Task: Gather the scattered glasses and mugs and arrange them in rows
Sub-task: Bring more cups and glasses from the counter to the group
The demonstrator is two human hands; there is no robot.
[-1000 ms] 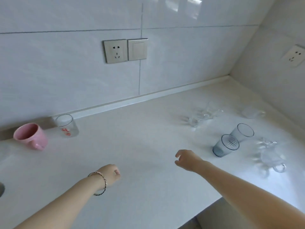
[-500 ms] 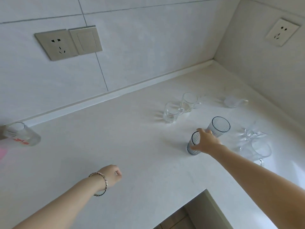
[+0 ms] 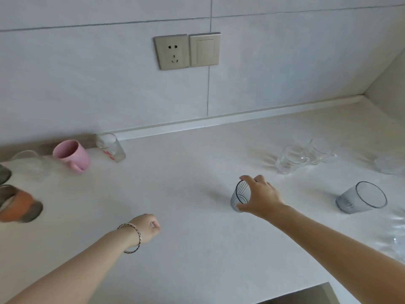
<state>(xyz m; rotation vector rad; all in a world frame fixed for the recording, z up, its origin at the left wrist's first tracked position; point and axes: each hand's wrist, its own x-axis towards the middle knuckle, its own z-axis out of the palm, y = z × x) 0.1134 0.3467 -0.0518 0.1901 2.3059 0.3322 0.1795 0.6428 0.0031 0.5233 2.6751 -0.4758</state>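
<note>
Clear glass [image 3: 110, 148] bears blurred red print, perhaps lettering

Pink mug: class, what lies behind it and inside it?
Behind the pink mug a dark strip runs along the foot of the wall, partly covered by the mug. Inside, only the pink inner wall shows, with nothing visible in it; its bottom is hidden.

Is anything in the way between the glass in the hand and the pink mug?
Nothing visible. The counter between the glass in the right hand and the pink mug is bare; the left hand sits off that path.
</note>
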